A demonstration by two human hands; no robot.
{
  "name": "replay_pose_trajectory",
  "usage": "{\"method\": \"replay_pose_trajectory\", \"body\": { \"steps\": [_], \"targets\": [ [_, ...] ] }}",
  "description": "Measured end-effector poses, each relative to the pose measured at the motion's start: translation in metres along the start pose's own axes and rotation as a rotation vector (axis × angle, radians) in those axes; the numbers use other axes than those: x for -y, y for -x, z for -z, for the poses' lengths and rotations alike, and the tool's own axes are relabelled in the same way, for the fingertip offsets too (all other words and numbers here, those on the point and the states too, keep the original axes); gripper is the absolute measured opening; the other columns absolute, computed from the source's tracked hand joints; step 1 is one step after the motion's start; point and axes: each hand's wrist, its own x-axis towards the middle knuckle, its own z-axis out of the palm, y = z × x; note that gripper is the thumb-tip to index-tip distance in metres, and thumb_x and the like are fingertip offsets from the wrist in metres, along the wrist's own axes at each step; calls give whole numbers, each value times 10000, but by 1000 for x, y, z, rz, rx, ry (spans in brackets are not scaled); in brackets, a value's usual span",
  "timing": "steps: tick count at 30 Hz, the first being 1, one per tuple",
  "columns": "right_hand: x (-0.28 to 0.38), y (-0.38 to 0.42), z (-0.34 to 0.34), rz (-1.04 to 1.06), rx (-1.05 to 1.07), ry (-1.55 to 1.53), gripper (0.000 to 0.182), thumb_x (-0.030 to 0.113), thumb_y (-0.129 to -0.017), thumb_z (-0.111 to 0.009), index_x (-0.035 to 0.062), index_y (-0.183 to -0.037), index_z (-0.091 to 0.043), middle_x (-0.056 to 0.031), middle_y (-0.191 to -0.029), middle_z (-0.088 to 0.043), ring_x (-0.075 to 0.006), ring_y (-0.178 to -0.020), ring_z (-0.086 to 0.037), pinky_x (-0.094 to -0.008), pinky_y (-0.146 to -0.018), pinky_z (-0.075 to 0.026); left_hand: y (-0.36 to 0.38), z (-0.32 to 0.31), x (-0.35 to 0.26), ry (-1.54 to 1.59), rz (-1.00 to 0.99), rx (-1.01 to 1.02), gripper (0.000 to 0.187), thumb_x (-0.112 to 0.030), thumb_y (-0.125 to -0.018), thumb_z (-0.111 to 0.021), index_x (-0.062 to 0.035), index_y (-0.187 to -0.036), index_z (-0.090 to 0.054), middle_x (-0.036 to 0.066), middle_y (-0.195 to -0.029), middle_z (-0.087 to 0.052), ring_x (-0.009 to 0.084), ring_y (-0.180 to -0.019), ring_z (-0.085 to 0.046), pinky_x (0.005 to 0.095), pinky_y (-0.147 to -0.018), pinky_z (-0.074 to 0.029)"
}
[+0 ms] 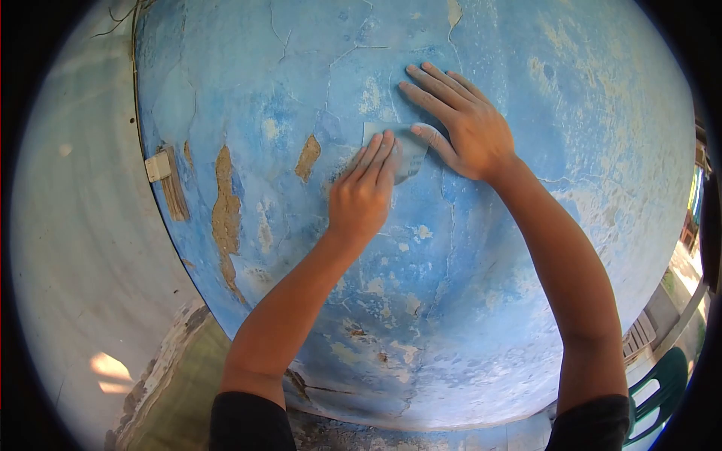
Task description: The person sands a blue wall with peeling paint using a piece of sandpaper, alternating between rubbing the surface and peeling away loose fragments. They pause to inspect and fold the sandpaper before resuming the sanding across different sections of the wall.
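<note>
A blue painted wall with cracks and flaking patches fills most of the head view. My left hand presses a small grey-green sheet of sandpaper to the wall, its fingers together over the sheet's left part. Faint print shows on the side of the sheet facing me. To the right, my right hand rests on the wall with fingers spread and nothing in it. Its thumb reaches to the upper right edge of the sheet. Pale dust coats the fingers of both hands.
Bare brown patches show left of my hands where plaster has come off. A white switch box with a wooden strip sits near the wall's left edge. A pale wall adjoins at left. A green chair stands lower right.
</note>
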Motion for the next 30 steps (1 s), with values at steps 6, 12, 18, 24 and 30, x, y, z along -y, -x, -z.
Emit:
{"method": "replay_pose_trajectory", "body": {
  "steps": [6, 12, 18, 24, 30],
  "targets": [
    [0, 0, -2, 10, -7, -9, 569, 521, -1090, -601, 160, -1527, -648, -80, -1623, -594, -290, -1548, -495, -467, -1306, -390, -53, -6, 24, -58, 130, -70, 343, 24, -984, -661, 6, -1317, -739, 198, -1424, -729, 343, -1337, -702, 417, -1047, -623],
    [0, 4, 1, 17, -49, -71, 504, 483, -1076, -641, 117, -1419, -696, -88, -1561, -649, -312, -1490, -563, -474, -1248, -454, -23, -3, 20, -45, -6, -47, 348, 14, -995, -652, -25, -1330, -741, 175, -1427, -731, 327, -1326, -709, 389, -999, -640],
    [0, 3, 3, 18, -46, -80, 498, 464, -1067, -660, 106, -1411, -690, -94, -1545, -660, -325, -1465, -586, -475, -1209, -489, -62, -4, 37, -66, 27, -47, 349, 23, -954, -672, 19, -1294, -750, 174, -1427, -734, 318, -1369, -683, 416, -1100, -602],
    [0, 1, 6, -2, -91, -158, 567, 503, -1040, -681, 113, -1451, -671, -93, -1553, -653, -324, -1467, -583, -472, -1205, -494, -20, 1, 22, -48, -44, 6, 402, 36, -954, -660, -5, -1345, -741, 164, -1449, -722, 311, -1381, -676, 393, -1057, -621],
    [1, 5, 7, 1, -71, -155, 616, 530, -1025, -690, 122, -1486, -654, -95, -1566, -642, -330, -1464, -584, -476, -1202, -495, -62, 8, 57, -48, -211, 38, 395, 63, -943, -656, -18, -1315, -760, 158, -1460, -718, 302, -1382, -677, 378, -988, -648]
  ]
}}
